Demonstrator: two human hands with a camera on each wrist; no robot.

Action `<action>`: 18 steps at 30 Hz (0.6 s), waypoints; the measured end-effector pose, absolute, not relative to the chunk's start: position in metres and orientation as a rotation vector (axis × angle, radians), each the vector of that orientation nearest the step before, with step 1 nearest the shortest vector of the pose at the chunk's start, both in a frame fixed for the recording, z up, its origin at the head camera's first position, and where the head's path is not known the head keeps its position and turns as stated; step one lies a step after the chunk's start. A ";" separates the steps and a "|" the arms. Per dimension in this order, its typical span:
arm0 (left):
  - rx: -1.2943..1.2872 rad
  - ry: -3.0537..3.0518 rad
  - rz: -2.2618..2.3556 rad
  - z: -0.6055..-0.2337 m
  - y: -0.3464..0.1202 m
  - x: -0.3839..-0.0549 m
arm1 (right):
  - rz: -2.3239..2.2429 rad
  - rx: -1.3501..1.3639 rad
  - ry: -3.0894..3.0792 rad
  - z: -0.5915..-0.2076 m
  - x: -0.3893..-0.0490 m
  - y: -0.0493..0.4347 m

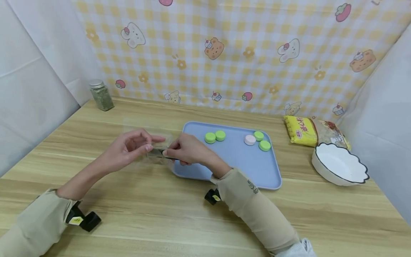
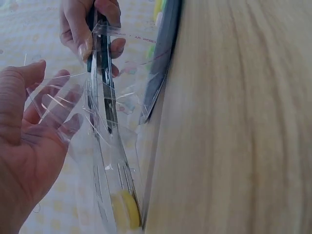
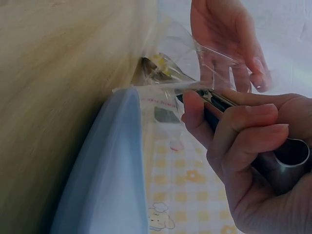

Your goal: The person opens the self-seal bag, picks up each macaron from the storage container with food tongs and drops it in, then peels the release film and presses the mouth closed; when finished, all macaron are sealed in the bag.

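My right hand (image 1: 191, 148) grips metal tongs (image 2: 106, 73) by their dark handle. The tongs reach down into a clear plastic bag (image 2: 129, 41), where a yellow macaron (image 2: 126, 209) shows at their tips. My left hand (image 1: 128, 148) is at the bag's mouth, fingers loosely bent, the film lying across them and the thumb apart from the fingertips. To the right, partly behind my right hand and forearm, a blue tray (image 1: 228, 160) carries several green macarons (image 1: 210, 138) and a pale pink macaron (image 1: 250, 140).
A jar of dried green herbs (image 1: 102, 96) with a metal lid stands at the back left. At the right lie a yellow and clear food packet (image 1: 302, 131) and a white scalloped bowl (image 1: 340, 164). A checked curtain (image 1: 192, 53) hangs behind the wooden table (image 1: 144, 214).
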State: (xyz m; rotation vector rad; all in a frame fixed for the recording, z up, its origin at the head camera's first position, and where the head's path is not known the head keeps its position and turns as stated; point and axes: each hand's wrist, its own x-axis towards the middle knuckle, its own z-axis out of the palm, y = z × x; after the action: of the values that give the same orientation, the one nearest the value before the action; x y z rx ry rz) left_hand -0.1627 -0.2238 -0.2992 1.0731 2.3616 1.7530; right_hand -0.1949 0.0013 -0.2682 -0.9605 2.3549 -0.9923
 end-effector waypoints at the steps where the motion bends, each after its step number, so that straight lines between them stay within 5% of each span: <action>1: 1.073 2.372 1.751 -0.299 -0.224 -0.163 | -0.992 -0.963 2.364 -0.269 -0.195 -0.001; 18: 1.095 2.709 1.548 -0.301 -0.227 -0.164 | -0.932 -0.957 2.351 -0.255 -0.187 0.020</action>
State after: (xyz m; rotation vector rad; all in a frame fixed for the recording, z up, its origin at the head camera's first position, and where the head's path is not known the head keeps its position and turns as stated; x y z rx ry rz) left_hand -0.1638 -0.2269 -0.3008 1.0950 2.7089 1.5485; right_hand -0.1875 0.0203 -0.2551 -0.9565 2.3513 -0.9318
